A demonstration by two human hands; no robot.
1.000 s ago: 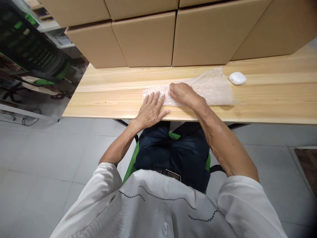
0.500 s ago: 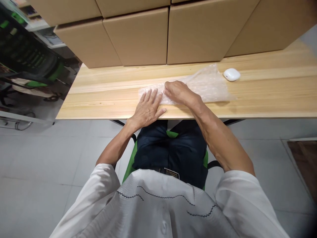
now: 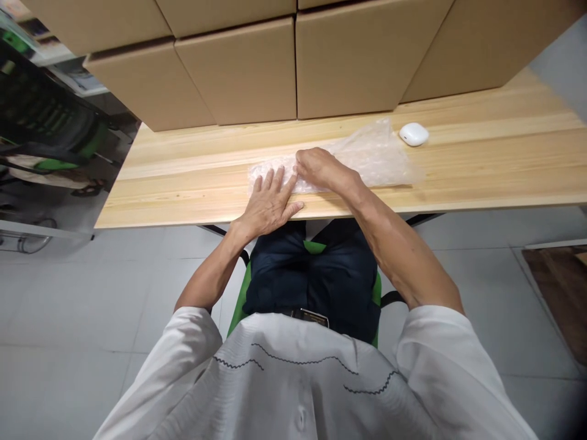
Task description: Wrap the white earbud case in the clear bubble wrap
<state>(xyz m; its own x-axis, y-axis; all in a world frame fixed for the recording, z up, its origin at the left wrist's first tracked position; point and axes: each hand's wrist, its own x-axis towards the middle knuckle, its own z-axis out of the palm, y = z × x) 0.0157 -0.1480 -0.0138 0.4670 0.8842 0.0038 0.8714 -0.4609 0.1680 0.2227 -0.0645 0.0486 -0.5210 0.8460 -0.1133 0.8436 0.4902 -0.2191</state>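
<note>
Table (image 3: 137, 183): bubble wrap (image 3: 378, 156) lies close to near edge. Left hand (image 3: 266, 206) spread flat on it; right hand (image 3: 321, 168) clenched on it. Hard right-hand tug could tear wrap, or loose end could knock white case (image 3: 414, 134).

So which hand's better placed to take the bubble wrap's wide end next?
Right hand, I'd say: it's curled on the bubble wrap, nearer the wide end. Left hand lies spread near the opposite end, farther off.
</note>
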